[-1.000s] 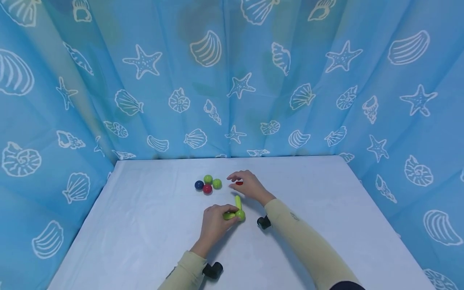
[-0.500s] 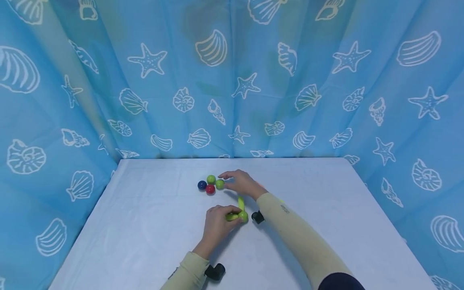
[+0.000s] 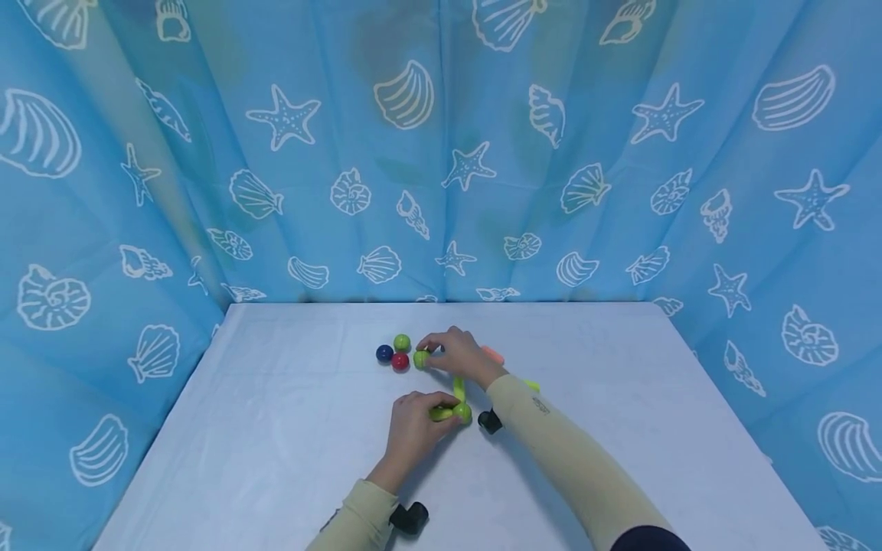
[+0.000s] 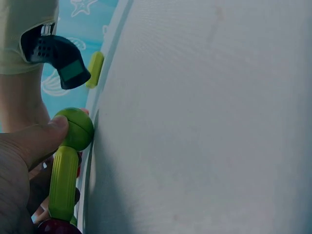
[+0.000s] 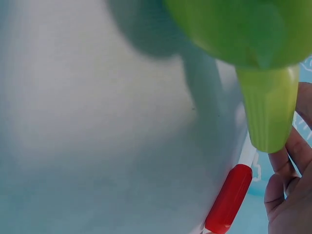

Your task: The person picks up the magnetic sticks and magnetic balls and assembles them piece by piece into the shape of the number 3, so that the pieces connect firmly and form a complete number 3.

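Note:
My left hand [image 3: 412, 421] pinches a green ball [image 3: 462, 413] that has yellow-green ribbed rods joined to it. One rod [image 3: 459, 389] points away from me; another [image 4: 63, 183] shows in the left wrist view with a dark red ball [image 4: 57, 226] at its other end. Just beyond, my right hand [image 3: 456, 353] holds a loose green ball [image 3: 421, 359] between thumb and fingers. The right wrist view has the right hand [image 5: 295, 200] at its edge, its ball hidden, and a red rod [image 5: 229, 200] lying on the table.
Left of the right hand, a green ball [image 3: 402, 343], a navy ball [image 3: 384, 353] and a red ball [image 3: 400, 362] sit clustered. Beside the right forearm lie an orange rod [image 3: 492, 354] and a yellow-green rod [image 3: 531, 385]. A patterned curtain [image 3: 441, 191] surrounds the white table [image 3: 241, 428].
My right hand has moved left to the cluster, taken hold of one green ball and drawn it slightly away. The orange and yellow-green rods have come into view. My left hand keeps its grip.

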`<action>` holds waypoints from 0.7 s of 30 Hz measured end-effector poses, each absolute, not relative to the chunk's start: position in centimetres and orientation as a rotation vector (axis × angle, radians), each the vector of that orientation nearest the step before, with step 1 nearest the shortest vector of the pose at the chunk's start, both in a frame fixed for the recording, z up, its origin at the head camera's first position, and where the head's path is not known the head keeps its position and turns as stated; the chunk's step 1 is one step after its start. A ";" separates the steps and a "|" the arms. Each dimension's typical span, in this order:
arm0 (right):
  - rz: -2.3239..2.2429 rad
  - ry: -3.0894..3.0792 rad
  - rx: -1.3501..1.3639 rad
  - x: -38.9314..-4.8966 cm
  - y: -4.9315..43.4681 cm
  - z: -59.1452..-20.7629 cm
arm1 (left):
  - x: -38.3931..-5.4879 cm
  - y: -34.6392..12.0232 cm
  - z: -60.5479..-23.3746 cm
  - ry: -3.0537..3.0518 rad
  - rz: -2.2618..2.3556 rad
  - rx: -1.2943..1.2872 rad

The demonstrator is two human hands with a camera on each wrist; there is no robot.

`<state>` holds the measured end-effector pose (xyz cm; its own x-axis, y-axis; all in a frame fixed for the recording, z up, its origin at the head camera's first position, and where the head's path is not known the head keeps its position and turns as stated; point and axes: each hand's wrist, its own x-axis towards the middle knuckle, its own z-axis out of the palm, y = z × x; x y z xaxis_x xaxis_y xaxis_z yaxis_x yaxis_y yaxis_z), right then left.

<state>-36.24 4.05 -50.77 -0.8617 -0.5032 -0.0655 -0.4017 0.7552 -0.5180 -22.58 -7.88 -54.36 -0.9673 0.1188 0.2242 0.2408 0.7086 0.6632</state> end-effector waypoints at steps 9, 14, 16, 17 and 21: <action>-0.782 2.751 -0.746 -35.5 5.6 -50.8 | -22.6 -7.8 -54.6 -2.739 -1.090 -0.287; -0.811 2.747 -0.755 -35.4 6.8 -51.1 | -22.5 -7.7 -54.6 -2.740 -1.071 -0.274; -0.810 2.754 -0.762 -35.4 7.2 -51.2 | -22.5 -7.7 -54.6 -2.737 -1.062 -0.274; -0.806 2.760 -0.763 -35.4 7.5 -51.3 | -22.4 -7.7 -54.6 -2.738 -1.061 -0.272; -0.821 2.775 -0.737 -35.4 8.3 -51.4 | -22.5 -7.6 -54.6 -2.745 -1.049 -0.272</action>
<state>-35.43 8.32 -51.40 -0.8669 -0.4985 -0.0083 -0.4137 0.7285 -0.5461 -22.45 -7.60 -54.60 -0.9652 0.1024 0.2406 0.2368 0.7328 0.6380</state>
